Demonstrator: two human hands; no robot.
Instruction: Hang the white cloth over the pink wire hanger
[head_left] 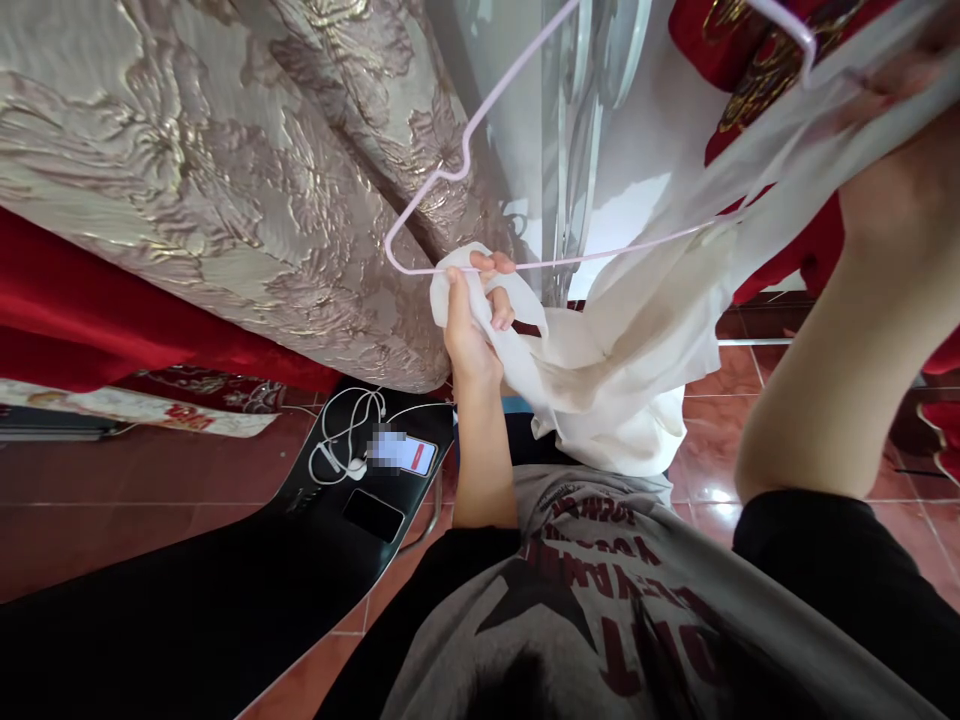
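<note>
A thin pink hanger (501, 92) spans the upper middle of the view. White sheer cloth (637, 370) hangs over its lower bar and drapes toward my lap. My left hand (480, 300) is closed on the cloth at the hanger's left end, with the fingertips at the bar. My right hand (892, 90) is raised at the upper right, behind or within the sheer cloth. The cloth and blur veil its fingers, so their grip cannot be made out.
Patterned shiny fabric (225, 180) hangs at the left, above red cloth (90, 300). A black seat (225, 560) holds a lit phone (416, 457), a dark phone (373, 515) and white earphones (356, 466). Red garments with gold decoration (720, 50) hang at the upper right.
</note>
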